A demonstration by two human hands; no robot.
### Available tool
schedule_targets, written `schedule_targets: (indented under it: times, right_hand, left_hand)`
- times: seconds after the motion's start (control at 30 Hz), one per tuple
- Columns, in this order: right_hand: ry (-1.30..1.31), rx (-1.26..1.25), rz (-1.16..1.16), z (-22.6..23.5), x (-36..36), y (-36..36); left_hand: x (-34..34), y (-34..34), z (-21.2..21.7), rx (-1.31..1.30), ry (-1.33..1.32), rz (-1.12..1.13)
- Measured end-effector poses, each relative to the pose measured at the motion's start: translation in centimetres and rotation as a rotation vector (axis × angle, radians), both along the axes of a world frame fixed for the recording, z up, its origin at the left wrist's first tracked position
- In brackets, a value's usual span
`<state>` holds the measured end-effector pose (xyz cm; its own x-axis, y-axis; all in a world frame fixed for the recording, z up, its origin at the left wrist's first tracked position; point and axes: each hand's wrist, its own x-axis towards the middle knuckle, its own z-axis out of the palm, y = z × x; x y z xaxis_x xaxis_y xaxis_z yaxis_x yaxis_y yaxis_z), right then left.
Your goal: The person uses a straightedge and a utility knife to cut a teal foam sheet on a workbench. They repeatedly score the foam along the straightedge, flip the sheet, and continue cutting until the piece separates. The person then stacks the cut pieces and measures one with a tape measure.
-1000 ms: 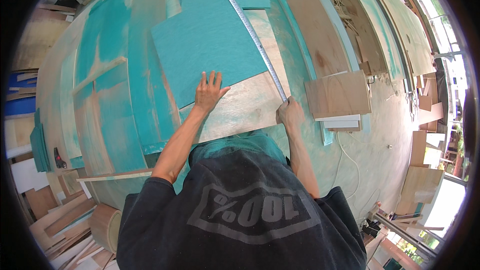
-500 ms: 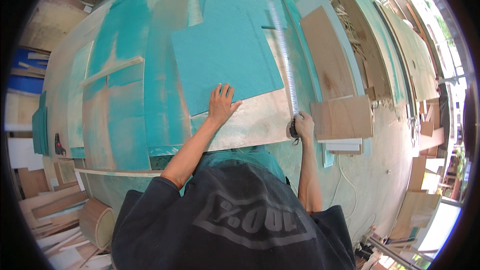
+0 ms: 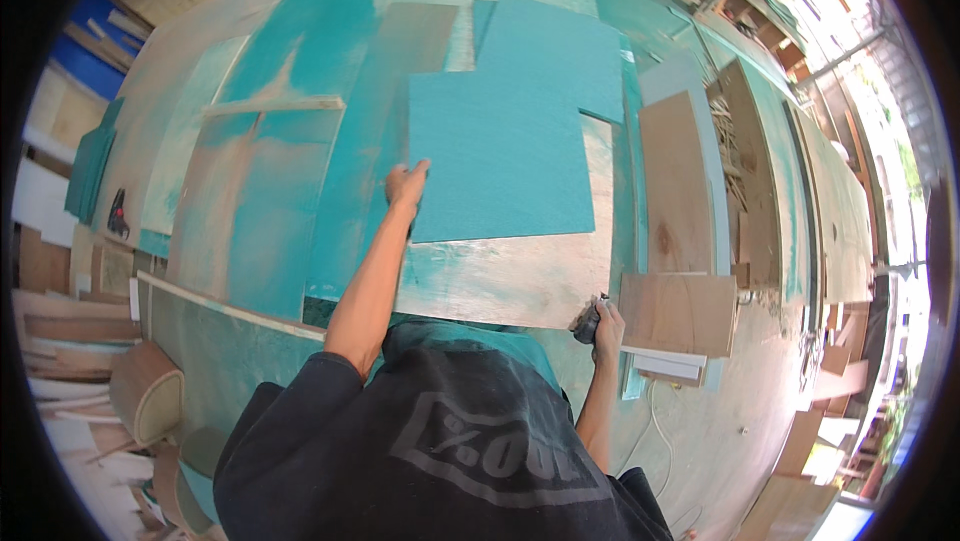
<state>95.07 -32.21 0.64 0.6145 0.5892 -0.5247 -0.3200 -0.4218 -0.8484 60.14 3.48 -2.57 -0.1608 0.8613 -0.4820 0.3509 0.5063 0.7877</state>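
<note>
A teal-painted board point(image 3: 500, 161) lies over another teal board point(image 3: 550, 41) and a pale wooden sheet point(image 3: 500, 271) streaked with teal. At the board's left edge my left hand point(image 3: 407, 186) is closed, thumb on top and the other fingers at or under the edge, partly hidden. My right hand point(image 3: 608, 329) is wrapped round a dark tape measure point(image 3: 587, 325) by the near right corner of the pale sheet. No long blade shows out of its case.
Teal-stained panels point(image 3: 250, 201) spread to the left, with a thin wooden strip point(image 3: 275, 104) across them. Brown boards point(image 3: 680, 181) lie stacked on the right beside a plywood piece point(image 3: 677, 313). A curved wooden form point(image 3: 146, 393) and offcuts stand at the lower left.
The tape's long blade has gone back into its case. My left hand has shifted from lying flat on the board's near edge to its left edge, and the board has turned slightly.
</note>
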Motion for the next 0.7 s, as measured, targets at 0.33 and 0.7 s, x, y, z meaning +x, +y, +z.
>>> schedule_targets:
  times: [0.33,0.7]
  right_hand:
    - [-0.467,-0.328,0.098,-3.3,4.0,4.2]
    - [-0.955,-0.258,0.378,-1.3,-1.8,11.9]
  left_hand:
    - [1.6,1.6,1.1,-0.043,-0.243,0.150]
    - [5.3,-0.3,5.2,0.012,0.300,0.092]
